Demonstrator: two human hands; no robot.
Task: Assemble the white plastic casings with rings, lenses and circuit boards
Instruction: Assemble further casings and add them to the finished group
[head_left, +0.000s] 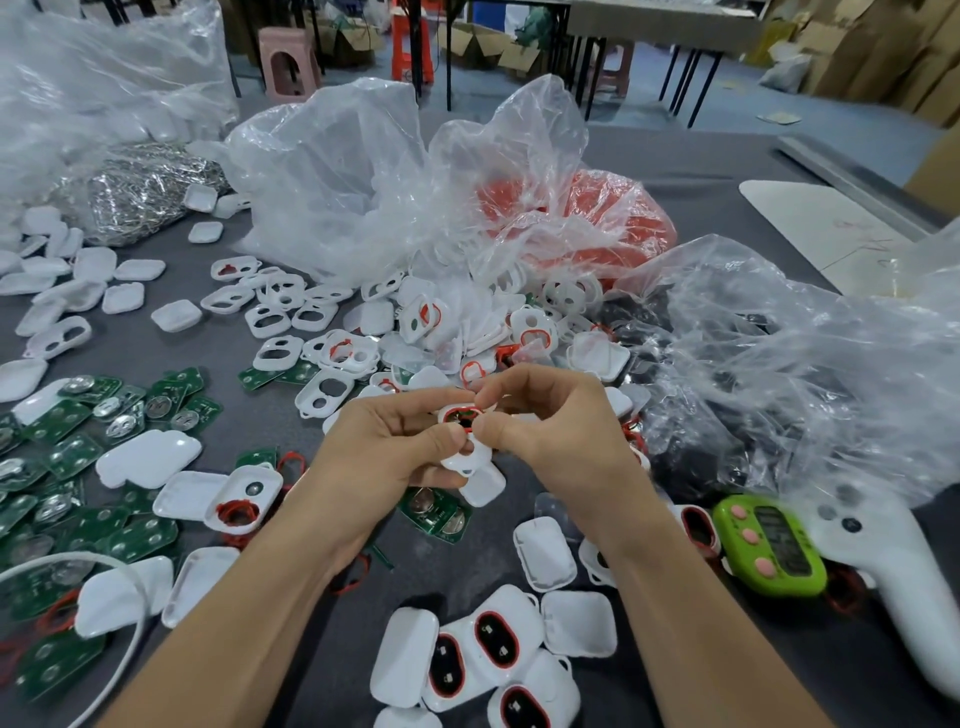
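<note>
Between my two hands, over the middle of the table (691, 156), is a white casing (470, 453), held clear of the surface. A red ring (457, 412) lines its upper opening. My left hand (384, 447) grips the casing from below, fingers curled under it and thumb laid across its face. My right hand (550, 431) pinches the casing's upper end between forefinger and thumb, right at the ring; I cannot tell whether those fingertips touch the ring itself.

Directly under the hands lies a green board (439, 514) with round silver discs on it. More boards (78, 457) are scattered to the left, mixed with white lids. Close to me sits a cluster of closed units (483, 654) with red-edged dark windows. Beyond the hands, a heap of open shells (322, 322) spills out of a clear bag (353, 171), and a second bag holds red parts (613, 218). To the right lie a green timer (769, 545) and, just beside it, a white controller (893, 566). A sack of silver clips (140, 192) rests far left.
</note>
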